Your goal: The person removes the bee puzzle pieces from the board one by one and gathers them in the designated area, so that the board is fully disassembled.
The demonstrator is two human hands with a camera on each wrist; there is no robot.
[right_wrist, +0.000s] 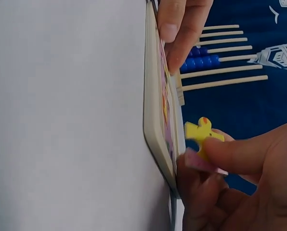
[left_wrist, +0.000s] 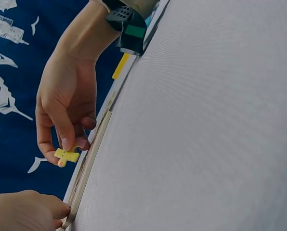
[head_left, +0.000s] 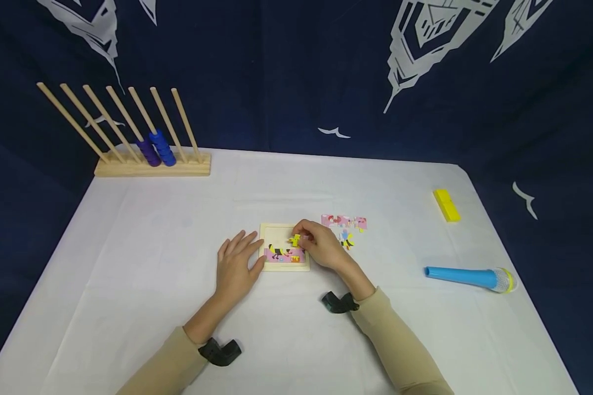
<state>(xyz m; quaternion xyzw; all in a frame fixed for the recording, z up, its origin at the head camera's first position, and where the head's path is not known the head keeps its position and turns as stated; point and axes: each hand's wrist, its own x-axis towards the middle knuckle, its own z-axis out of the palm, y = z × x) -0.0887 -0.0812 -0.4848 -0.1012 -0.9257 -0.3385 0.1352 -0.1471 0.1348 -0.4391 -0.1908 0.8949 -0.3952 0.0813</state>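
Observation:
My right hand pinches a yellow and pink jigsaw puzzle piece between thumb and fingers, over the right side of a small wooden puzzle tray. In the left wrist view the piece stands out past the fingertips. Joined pieces with a pink, yellow and black picture line the lower part of the tray. Against the tray's left rim rests my left hand, its fingers spread and its thumb near the lower left corner. Both hands partly cover the tray.
Right of the tray lie a pink strip of puzzle pieces and a loose yellow and blue piece. A blue toy microphone and a yellow block lie farther right. A wooden peg stand with blue and purple beads stands back left.

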